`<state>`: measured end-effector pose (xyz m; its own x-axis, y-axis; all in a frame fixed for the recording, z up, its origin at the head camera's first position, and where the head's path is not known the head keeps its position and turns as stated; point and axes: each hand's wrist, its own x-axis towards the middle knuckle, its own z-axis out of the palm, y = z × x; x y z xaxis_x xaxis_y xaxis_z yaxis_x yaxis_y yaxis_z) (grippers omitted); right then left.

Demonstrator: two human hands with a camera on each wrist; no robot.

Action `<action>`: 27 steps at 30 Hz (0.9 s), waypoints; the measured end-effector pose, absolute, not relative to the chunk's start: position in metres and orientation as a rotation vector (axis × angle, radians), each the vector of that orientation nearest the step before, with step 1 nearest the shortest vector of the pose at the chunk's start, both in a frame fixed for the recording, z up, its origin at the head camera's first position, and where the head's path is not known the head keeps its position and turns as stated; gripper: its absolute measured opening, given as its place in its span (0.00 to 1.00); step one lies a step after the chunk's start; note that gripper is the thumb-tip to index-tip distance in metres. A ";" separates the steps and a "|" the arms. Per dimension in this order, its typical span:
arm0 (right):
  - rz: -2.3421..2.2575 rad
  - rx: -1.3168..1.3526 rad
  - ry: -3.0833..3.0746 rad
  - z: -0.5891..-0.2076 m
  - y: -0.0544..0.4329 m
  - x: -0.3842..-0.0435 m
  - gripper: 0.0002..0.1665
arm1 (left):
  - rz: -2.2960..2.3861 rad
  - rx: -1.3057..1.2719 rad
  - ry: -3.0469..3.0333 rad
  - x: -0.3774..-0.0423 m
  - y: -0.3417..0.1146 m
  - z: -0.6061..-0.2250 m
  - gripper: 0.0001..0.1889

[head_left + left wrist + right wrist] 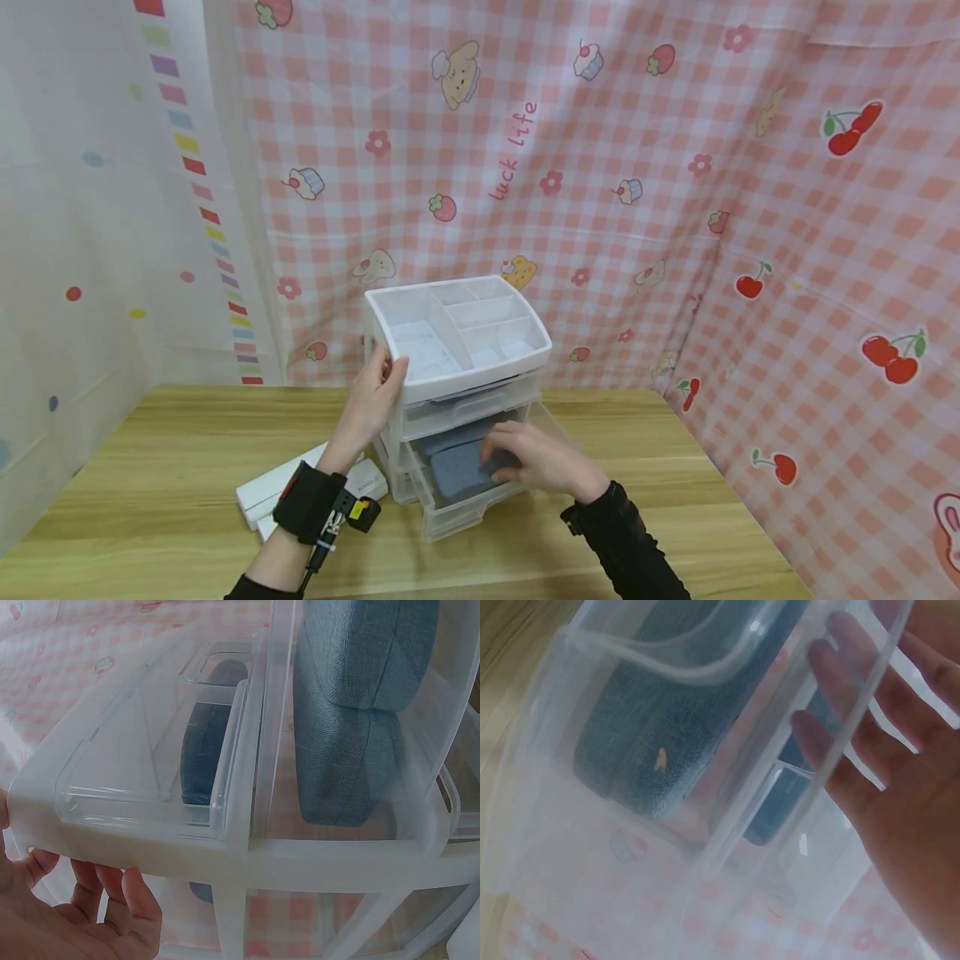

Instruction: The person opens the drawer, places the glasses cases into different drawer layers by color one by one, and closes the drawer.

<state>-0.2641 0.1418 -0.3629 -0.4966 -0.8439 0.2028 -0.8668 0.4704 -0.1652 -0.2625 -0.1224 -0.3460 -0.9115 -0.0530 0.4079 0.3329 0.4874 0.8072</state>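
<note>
The step in hand appears to be handling the blue-grey cases in the pulled-out lower drawer (pixel 461 518) of the white drawer unit (pixel 450 383); whether one is going in or coming out, I cannot tell. The near case (pixel 459 473) lies flat in the drawer toward its front, and the far case (pixel 461 438) sits just behind it, partly hidden.

The right hand (pixel 536 458) is over the drawer's right side, its fingers loosely bent and spread, apparently gripping nothing; the right wrist view shows them through the clear side wall, apart from the case there. The near case is just to the left of those fingertips. The left hand (pixel 372 396) grips the unit's near left corner at the top tray, thumb at the front and fingers along the side, probably to steady it.

The next move likely calls for the right hand either to shift left and pinch the near case's edge, or to come clear of the drawer before it is slid back. A white box (pixel 277 483) lies on the worktop (pixel 675 467), left of the unit.
</note>
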 end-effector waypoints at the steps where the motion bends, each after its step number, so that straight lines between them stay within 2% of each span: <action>1: 0.381 1.512 -2.575 -0.364 0.143 -0.261 0.12 | -1.401 -0.236 -2.359 -0.263 -0.123 -0.346 0.15; 7: 0.375 1.447 -2.318 -0.370 0.150 -0.244 0.11 | -1.410 -0.238 -2.356 -0.263 -0.123 -0.347 0.15; 16: 0.185 1.152 -2.021 -0.398 0.154 -0.222 0.18 | -1.414 -0.219 -2.348 -0.264 -0.122 -0.348 0.14; 27: 0.128 1.047 -1.898 -0.416 0.150 -0.221 0.15 | -1.416 -0.217 -2.346 -0.264 -0.122 -0.346 0.14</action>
<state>-0.2208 0.1503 -0.4161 -0.2009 -0.6110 0.7657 -0.7081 0.6307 0.3176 -0.2641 -0.1223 -0.3464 -0.9117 -0.0676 0.4052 0.3271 0.4772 0.8156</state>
